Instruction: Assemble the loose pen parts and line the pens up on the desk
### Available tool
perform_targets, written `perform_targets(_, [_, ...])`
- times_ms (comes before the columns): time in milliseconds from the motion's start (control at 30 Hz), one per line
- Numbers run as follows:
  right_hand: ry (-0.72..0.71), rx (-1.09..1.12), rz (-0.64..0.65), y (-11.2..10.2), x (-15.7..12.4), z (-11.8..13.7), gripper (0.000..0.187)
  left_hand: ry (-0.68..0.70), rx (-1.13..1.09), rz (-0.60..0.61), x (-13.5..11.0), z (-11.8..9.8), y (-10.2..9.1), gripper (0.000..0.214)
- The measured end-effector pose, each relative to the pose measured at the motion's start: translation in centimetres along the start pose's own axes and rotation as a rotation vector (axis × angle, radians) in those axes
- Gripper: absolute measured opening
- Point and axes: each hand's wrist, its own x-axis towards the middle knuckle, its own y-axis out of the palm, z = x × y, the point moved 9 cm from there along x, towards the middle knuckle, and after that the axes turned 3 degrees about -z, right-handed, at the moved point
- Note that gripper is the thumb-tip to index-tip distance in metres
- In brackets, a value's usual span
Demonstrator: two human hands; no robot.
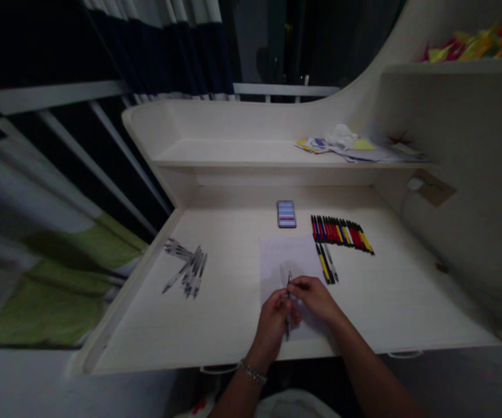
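Above a white sheet of paper (272,261), both my hands meet on one slim pen (288,328), its lower end showing beneath the fingers. My left hand (273,316) is closed around the pen's body. The fingertips of my right hand (314,296) pinch it near the upper end, where a thin dark tip sticks up. Right of the paper lie a yellow and black pen (322,262) and a clear pen (332,264), side by side. Beyond them is a neat row of several coloured pens (342,232) with black ends.
A loose pile of clear pens (192,270) lies on the left of the white desk (228,313). A phone (286,213) with a lit screen rests behind the paper. Papers (364,152) lie on the back shelf (233,152). A plug (415,184) sits in the right wall.
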Motion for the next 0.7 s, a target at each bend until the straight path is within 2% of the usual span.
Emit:
perform_targets(67, [0.011, 0.094, -0.024, -0.4, -0.3, -0.2, 0.029, -0.006, 0.015, 0.013, 0.0, 0.3, 0.3, 0.050])
perform_targets(200, [0.112, 0.101, -0.204, -3.6, 1.4, -1.1, 0.032, -0.037, 0.039, 0.014, -0.2, 1.1, 0.5, 0.052])
perform_targets(333, [0.113, -0.281, -0.179, -4.6, 3.7, -0.7, 0.027, -0.060, 0.013, -0.019, -0.3, 1.2, -0.1, 0.054])
perform_targets(433, [0.140, -0.593, -0.177, -4.0, 4.1, -0.6, 0.021, -0.061, -0.011, -0.046, -0.3, 0.8, -0.4, 0.054])
perform_targets(500, [0.158, -0.700, -0.178, -3.5, 4.0, -0.6, 0.022, -0.065, -0.024, -0.058, -0.3, 0.4, -0.3, 0.055])
perform_targets(600, [0.141, -0.695, -0.208, -3.4, 3.4, -0.2, 0.023, -0.064, -0.031, -0.077, -0.3, 0.0, -0.1, 0.053])
perform_targets(700, [0.092, -0.479, -0.260, -3.8, 2.2, 0.1, 0.026, -0.059, -0.026, -0.094, -0.2, -0.4, 0.2, 0.048])
